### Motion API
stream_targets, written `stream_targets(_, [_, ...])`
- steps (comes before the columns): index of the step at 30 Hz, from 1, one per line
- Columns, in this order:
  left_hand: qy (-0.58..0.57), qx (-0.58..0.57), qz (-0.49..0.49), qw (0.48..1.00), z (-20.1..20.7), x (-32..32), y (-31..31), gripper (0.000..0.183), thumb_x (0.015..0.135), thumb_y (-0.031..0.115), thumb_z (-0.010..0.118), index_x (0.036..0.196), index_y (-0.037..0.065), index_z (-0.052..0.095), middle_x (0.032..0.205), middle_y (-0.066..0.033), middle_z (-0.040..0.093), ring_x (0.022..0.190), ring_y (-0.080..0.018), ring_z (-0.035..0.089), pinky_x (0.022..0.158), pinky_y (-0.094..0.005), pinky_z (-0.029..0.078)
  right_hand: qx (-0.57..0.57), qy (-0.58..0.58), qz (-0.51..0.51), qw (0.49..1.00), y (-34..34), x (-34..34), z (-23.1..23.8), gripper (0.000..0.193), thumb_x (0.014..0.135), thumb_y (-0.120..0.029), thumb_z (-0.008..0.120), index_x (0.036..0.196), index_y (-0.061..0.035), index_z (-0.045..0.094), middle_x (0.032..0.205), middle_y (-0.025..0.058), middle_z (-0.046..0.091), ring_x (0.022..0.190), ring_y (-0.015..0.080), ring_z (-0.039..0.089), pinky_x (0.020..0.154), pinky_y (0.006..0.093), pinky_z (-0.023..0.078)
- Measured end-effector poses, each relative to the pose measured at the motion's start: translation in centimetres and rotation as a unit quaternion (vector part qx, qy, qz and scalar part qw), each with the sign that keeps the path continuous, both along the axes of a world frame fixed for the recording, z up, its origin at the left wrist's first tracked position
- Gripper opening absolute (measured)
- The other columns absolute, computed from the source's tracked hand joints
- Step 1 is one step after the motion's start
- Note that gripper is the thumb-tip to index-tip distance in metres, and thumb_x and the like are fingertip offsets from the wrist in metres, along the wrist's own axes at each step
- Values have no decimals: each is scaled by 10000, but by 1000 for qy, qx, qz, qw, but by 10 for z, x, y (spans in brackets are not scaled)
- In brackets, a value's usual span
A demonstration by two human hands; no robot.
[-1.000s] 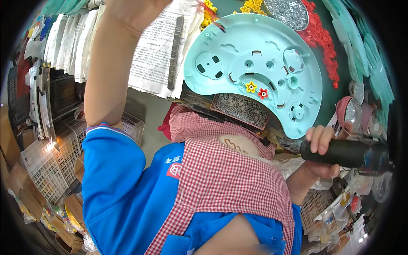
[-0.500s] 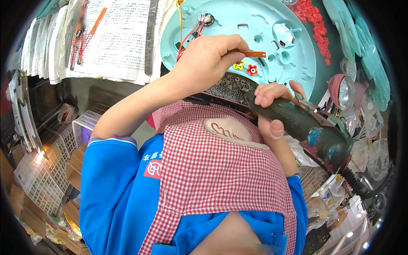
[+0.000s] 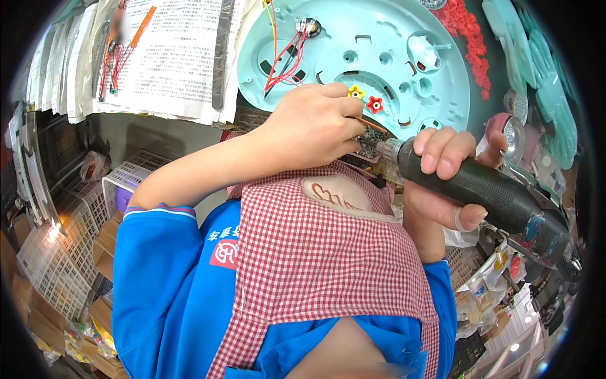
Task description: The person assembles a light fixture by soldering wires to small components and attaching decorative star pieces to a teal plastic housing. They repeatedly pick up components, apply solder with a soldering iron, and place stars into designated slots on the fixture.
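In front of my chest, my left hand (image 3: pixel 319 123) is closed, its fingertips lowered over a tray of small metal screws (image 3: pixel 379 134). A thin edge of an orange strip (image 3: pixel 371 123) shows by its fingers. My right hand (image 3: pixel 445 164) is wrapped round a black power screwdriver (image 3: pixel 492 189), which lies almost level with its tip pointing left, close to my left fingers. What the tip touches is hidden. Just beyond lies a large turquoise plastic shell (image 3: pixel 372 41) with a yellow star-shaped piece (image 3: pixel 355 92) and a red star-shaped piece (image 3: pixel 374 104) on it.
A round dark part with red wires (image 3: pixel 310 28) rests on the shell. Stacked printed papers (image 3: pixel 177 57) bear another wired part at far left. Heaped red pieces (image 3: pixel 464 38) and turquoise parts (image 3: pixel 536 95) sit right. A white basket (image 3: pixel 60 259) stands lower left.
My left hand has come down and nearer with the orange strip, from above the shell to the screw tray. The screwdriver has swung more level and its tip shows beside my left hand.
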State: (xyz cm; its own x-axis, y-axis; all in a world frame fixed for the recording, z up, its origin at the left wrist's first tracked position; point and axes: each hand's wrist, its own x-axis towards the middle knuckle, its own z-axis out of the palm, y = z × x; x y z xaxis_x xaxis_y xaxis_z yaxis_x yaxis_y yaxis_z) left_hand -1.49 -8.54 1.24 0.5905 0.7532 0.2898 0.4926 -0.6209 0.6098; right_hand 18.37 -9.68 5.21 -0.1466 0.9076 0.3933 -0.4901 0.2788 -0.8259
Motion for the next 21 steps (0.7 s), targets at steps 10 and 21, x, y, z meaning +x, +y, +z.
stream_targets(10, [8, 84, 10, 996, -10, 4, -1, 128, 677, 209, 731, 746, 138, 651, 765, 48, 549, 706, -134, 539, 574, -272, 471, -1, 40, 5, 999, 3, 7, -1, 958, 800, -636, 687, 1482, -124, 251, 842, 54, 574, 737, 198, 572, 752, 398, 473])
stream_targets(21, [-59, 117, 15, 991, -3, 9, 12, 166, 661, 229, 762, 744, 129, 659, 750, 28, 573, 678, -143, 568, 565, -286, 470, -57, -17, -61, 996, 8, 8, 9, 947, 779, -549, 744, 1454, -67, 288, 969, 111, 578, 737, 190, 595, 696, 341, 481])
